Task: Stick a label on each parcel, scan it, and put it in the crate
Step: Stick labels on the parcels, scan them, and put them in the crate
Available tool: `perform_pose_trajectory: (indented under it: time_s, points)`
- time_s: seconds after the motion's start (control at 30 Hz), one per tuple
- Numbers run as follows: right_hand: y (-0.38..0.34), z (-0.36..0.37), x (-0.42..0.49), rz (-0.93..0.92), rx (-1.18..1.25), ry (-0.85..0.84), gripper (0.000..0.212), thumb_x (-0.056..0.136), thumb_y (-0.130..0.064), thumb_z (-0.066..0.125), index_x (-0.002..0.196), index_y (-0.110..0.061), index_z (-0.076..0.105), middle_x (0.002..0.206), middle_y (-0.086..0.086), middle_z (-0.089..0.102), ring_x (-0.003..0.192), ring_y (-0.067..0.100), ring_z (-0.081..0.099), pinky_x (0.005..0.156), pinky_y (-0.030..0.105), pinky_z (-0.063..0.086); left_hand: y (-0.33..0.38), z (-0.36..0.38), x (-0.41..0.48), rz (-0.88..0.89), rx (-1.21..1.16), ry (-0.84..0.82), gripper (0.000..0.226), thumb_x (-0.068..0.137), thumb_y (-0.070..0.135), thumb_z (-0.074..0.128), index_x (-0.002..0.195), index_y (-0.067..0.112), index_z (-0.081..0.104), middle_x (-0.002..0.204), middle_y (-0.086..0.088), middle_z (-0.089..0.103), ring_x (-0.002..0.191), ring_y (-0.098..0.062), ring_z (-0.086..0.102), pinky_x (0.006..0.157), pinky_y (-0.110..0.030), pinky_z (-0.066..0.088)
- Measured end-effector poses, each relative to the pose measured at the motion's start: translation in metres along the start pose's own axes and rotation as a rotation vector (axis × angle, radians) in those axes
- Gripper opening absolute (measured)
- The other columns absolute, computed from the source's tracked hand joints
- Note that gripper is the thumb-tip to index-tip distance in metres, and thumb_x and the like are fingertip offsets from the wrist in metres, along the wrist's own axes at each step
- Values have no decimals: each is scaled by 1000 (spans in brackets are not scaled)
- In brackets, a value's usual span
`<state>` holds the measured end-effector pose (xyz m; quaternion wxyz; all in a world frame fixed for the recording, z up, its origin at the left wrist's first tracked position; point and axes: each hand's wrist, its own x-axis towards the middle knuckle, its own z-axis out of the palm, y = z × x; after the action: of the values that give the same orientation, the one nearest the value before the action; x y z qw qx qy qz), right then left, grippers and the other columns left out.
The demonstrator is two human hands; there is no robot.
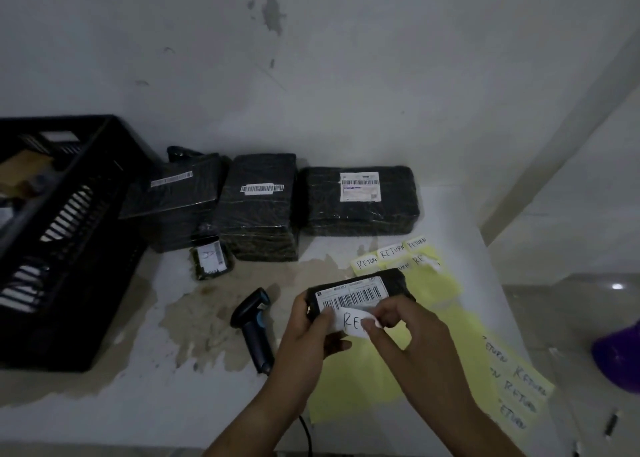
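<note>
My left hand (304,332) grips the small parcel (393,278) while my right hand (405,335) pinches the white label (349,321) onto it, and laid crooked it could crease or cover the barcode (356,295) I must scan.

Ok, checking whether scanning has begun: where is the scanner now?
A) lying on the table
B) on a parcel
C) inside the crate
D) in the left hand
A: the scanner lies on the table; the left hand holds the parcel, the right hand pinches the label.

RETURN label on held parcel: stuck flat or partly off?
Partly off: left hand presses the label's left end onto the parcel; right hand pinches its lifted right end.
</note>
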<state>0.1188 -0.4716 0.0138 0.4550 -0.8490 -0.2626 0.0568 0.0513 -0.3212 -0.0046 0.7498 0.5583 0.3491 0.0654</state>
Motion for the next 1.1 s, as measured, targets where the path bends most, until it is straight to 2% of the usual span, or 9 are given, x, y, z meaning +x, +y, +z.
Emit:
perform_pose_trajectory:
  time_s: [0.17, 0.3, 0.4, 0.6, 0.67, 0.77, 0.83, 0.9, 1.1]
  points:
    - [0, -5, -1, -11, 9, 50, 11, 82, -49, 60, 83, -38, 60, 94, -22, 60, 108, 2, 55, 88, 31, 44, 4, -7, 2, -29, -14, 16, 22, 103, 11, 55, 122, 20, 62, 111, -3, 76, 92, -24, 75, 69, -33, 57]
    - [2, -13, 0, 64, 144, -10, 15, 84, -28, 75, 79, -33, 62, 102, -15, 64, 140, -1, 33, 97, 24, 36, 13, -8, 3, -125, -137, -60, 22, 104, 9, 52, 124, 15, 59, 91, -7, 77, 65, -18, 71, 53, -29, 48]
    - [-3, -17, 0, 45, 141, -27, 21, 82, -21, 76, 79, -35, 61, 97, -11, 65, 133, -2, 43, 91, 12, 38, 15, -8, 5, -142, -151, -97, 32, 105, 8, 49, 127, 31, 51, 83, -4, 77, 58, -18, 66, 52, -29, 45]
    - [-6, -17, 9, 209, 251, 89, 11, 88, -17, 71, 80, -24, 66, 83, -8, 70, 84, 7, 66, 71, 17, 48, 11, -14, 11, -192, 5, -263, 66, 83, -5, 58, 134, 34, 48, 114, -6, 64, 92, -21, 63, 66, -30, 49]
    - [-7, -18, 12, 315, 343, 99, 11, 90, -18, 70, 80, -22, 67, 80, -6, 72, 77, 11, 67, 67, 20, 48, 14, -15, 7, -68, 236, -293, 50, 94, 10, 65, 130, 41, 48, 123, 3, 61, 98, -15, 63, 76, -26, 52]
    - [-7, -22, 13, 444, 483, 80, 8, 90, -21, 68, 83, -19, 69, 83, 0, 74, 84, 22, 69, 78, 34, 51, 21, -15, 5, 129, 469, -184, 20, 104, 40, 51, 123, 36, 54, 123, 9, 62, 96, 3, 63, 74, -14, 51]
    - [-8, -26, 13, 455, 513, 77, 9, 91, -21, 67, 82, -20, 69, 84, 0, 73, 84, 18, 69, 81, 37, 51, 24, -17, 5, 156, 444, -117, 20, 105, 39, 49, 117, 32, 63, 112, 11, 69, 92, -3, 66, 73, -16, 53]
    - [-13, -27, 12, 420, 473, 70, 10, 91, -18, 66, 81, -20, 67, 83, -3, 73, 77, 12, 68, 69, 26, 50, 25, -19, 6, 167, 393, -99, 17, 105, 33, 51, 112, 34, 67, 104, 14, 74, 87, -11, 70, 77, -31, 59]
    - [-21, -11, 8, 193, 175, 121, 15, 84, -14, 74, 79, -24, 64, 79, -7, 63, 72, 7, 62, 65, 9, 44, 16, -17, 1, 199, 425, -125, 24, 108, 20, 44, 122, 38, 54, 101, 19, 69, 70, -9, 60, 74, -40, 57]
